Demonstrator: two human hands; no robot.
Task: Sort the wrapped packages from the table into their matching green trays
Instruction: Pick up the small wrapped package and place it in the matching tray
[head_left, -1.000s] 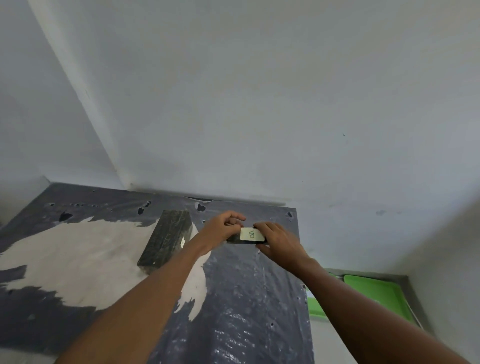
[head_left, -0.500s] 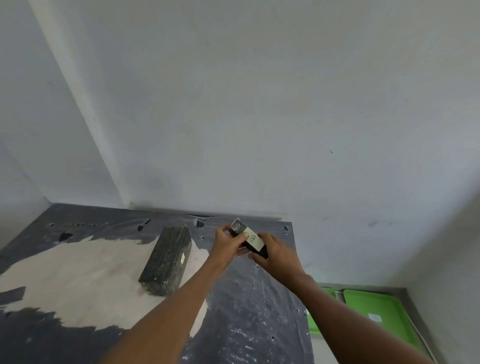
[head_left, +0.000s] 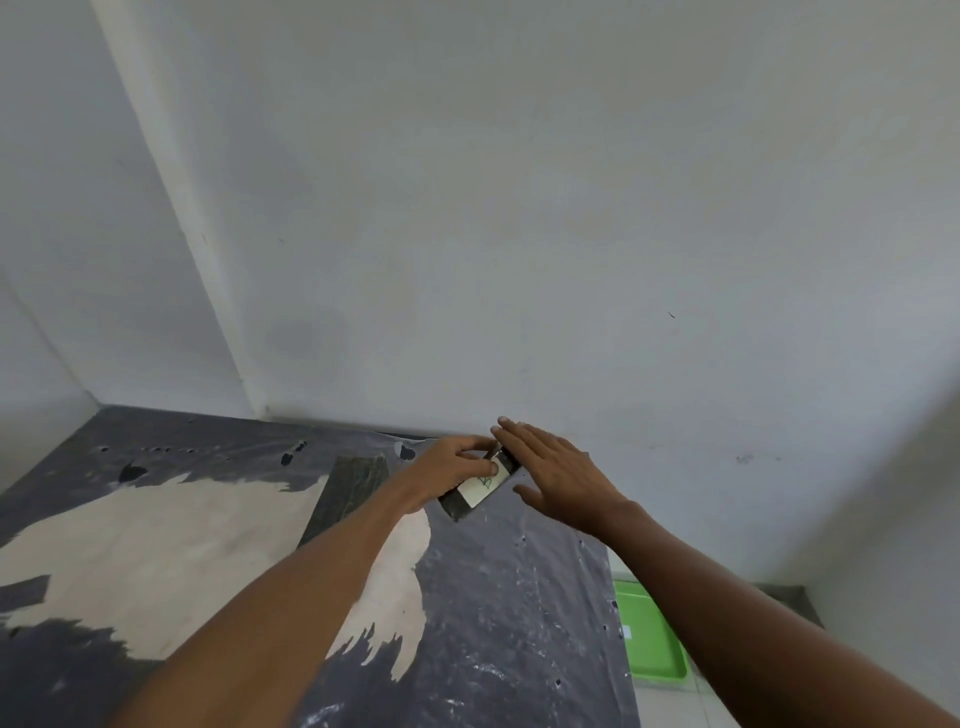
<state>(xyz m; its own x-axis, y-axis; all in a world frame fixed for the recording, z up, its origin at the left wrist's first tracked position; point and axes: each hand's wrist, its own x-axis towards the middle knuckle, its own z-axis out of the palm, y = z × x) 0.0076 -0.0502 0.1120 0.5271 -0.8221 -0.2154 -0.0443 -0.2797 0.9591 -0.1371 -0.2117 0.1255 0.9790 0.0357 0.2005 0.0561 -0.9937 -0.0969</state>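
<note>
A small dark wrapped package with a white label sits tilted near the table's far right corner. My left hand grips its far end, thumb on the label. My right hand is just to its right, fingers spread flat, the fingertips at the package's far edge. A larger dark wrapped package lies on the table to the left, partly behind my left forearm. A green tray with a small white label lies on the floor, low at the right, partly hidden by my right arm.
The table is covered in worn dark plastic with a big bare pale patch on the left. Grey walls close in behind and at both sides. The table's right edge drops to a pale tiled floor.
The small package has turned in my hands and come down lower. My right hand has let go of it and spread open beside it; my left still holds it.
</note>
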